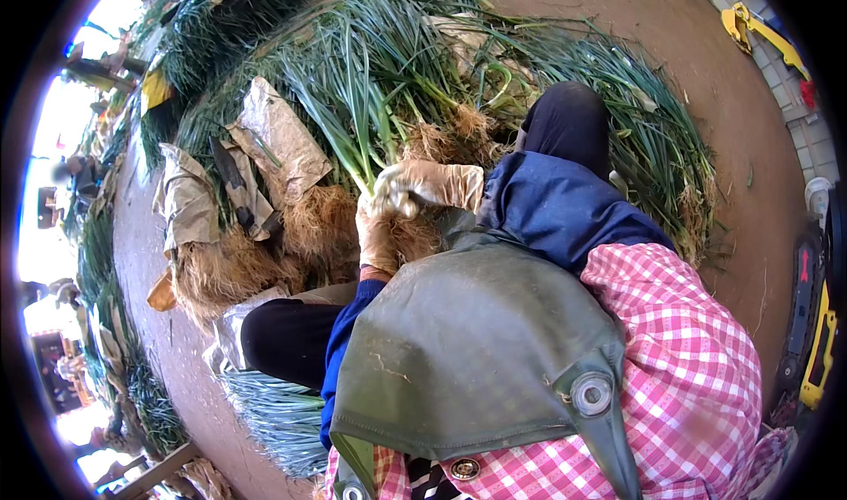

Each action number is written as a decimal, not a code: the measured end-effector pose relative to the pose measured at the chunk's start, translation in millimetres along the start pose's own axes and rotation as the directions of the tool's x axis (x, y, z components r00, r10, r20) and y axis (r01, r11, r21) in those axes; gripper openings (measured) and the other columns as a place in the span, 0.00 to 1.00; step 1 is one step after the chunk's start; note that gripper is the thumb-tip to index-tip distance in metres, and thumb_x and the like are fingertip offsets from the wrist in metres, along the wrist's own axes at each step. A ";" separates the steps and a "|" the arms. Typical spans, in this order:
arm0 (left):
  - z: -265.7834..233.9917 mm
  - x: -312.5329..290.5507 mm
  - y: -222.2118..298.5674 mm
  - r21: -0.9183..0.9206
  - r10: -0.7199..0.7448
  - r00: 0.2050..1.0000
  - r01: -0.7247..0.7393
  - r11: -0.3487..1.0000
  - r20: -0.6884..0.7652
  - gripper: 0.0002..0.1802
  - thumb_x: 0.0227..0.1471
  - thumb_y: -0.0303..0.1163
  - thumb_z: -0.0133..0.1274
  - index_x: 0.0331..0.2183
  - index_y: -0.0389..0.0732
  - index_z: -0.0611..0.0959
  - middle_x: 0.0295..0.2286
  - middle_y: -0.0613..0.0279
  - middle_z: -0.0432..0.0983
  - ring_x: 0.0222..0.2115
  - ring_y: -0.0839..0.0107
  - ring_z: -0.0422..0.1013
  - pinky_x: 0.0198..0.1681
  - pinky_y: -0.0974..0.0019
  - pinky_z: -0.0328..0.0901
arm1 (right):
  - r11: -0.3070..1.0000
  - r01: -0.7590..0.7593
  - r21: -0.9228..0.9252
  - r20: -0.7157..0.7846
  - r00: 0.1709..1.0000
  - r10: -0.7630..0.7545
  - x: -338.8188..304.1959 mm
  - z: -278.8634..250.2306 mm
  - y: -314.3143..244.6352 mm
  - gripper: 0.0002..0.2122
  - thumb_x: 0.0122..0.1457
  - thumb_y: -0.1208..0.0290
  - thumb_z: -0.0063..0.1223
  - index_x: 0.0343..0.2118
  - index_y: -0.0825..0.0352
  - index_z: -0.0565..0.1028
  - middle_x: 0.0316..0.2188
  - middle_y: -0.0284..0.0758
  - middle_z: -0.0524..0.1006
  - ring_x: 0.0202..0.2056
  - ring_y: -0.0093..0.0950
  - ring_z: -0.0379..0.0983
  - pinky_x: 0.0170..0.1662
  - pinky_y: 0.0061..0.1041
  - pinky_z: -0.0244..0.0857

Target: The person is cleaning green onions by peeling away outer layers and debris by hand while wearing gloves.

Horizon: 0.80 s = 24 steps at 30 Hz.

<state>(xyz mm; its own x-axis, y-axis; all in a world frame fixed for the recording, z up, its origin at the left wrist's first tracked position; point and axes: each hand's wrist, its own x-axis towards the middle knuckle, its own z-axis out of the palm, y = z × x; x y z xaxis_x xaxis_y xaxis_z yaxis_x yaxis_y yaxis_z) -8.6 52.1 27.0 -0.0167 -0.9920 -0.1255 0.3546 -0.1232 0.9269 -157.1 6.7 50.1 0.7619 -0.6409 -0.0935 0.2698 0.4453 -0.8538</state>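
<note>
A small bunch of green onions (360, 157) stands with its white stalks down in my hands and its leaves fanning away from me. My left hand (377, 237), in a pale glove, is closed round the lower end of the stalks. Just above and to the right, my right hand (410, 187), gloved too, has its fingers curled against the same stalks. Brown stringy roots (415, 235) show beside my left hand; which plants they belong to is hidden. Beyond my hands lies a big heap of loose green onions (397, 50), with root clumps (472, 122) toward me.
Bundles in brown paper (282, 138) lie at the left, their roots (318, 222) toward me. More green onions lie right of my knee (573, 120) and at the lower left (273, 412). A green apron (476, 341) covers my lap. Yellow-and-black equipment (816, 350) stands at the right edge.
</note>
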 end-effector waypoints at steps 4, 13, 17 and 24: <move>-24.1 12.0 -19.7 -0.039 -0.168 0.983 0.165 0.986 -0.080 0.19 0.47 0.17 0.49 0.44 0.33 0.72 0.32 0.54 0.75 0.30 0.65 0.74 0.30 0.68 0.72 | 0.929 -0.293 -0.225 0.289 0.891 0.351 -28.1 29.1 -47.0 0.07 0.52 0.74 0.54 0.33 0.68 0.79 0.24 0.33 0.78 0.19 0.13 0.67 0.23 0.10 0.60; -5.8 -0.4 7.1 -0.015 -0.205 0.979 0.204 0.979 -0.020 0.18 0.46 0.22 0.50 0.42 0.32 0.75 0.33 0.59 0.75 0.32 0.67 0.74 0.37 0.68 0.69 | 0.629 -0.678 -0.380 -0.463 0.728 0.505 14.3 -16.5 -21.7 0.21 0.57 0.49 0.46 0.33 0.67 0.77 0.23 0.37 0.78 0.22 0.28 0.75 0.31 0.27 0.70; -4.3 2.6 4.9 0.056 -0.176 0.984 0.177 0.983 -0.026 0.18 0.46 0.25 0.51 0.43 0.34 0.76 0.35 0.61 0.75 0.35 0.70 0.73 0.40 0.69 0.66 | 0.711 -0.360 -0.603 -0.296 0.930 0.220 22.3 -34.3 11.8 0.16 0.58 0.56 0.49 0.34 0.66 0.77 0.19 0.35 0.76 0.16 0.26 0.72 0.19 0.25 0.66; -13.7 6.1 -10.7 -0.083 -0.235 0.971 0.231 0.969 -0.041 0.19 0.50 0.26 0.51 0.46 0.34 0.73 0.36 0.58 0.75 0.35 0.69 0.72 0.37 0.68 0.69 | 0.874 0.085 -0.479 0.169 0.986 -0.003 19.0 -1.7 8.7 0.05 0.57 0.70 0.50 0.29 0.66 0.74 0.22 0.32 0.75 0.23 0.20 0.71 0.25 0.20 0.65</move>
<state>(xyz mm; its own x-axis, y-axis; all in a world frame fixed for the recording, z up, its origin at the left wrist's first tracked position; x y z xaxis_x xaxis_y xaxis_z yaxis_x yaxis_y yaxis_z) 0.3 47.8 11.4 -0.0615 -0.9333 -0.3538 0.4178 -0.3460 0.8401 -141.2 -2.6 40.0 0.8497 -0.5272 -0.0029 0.0184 0.0352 -0.9992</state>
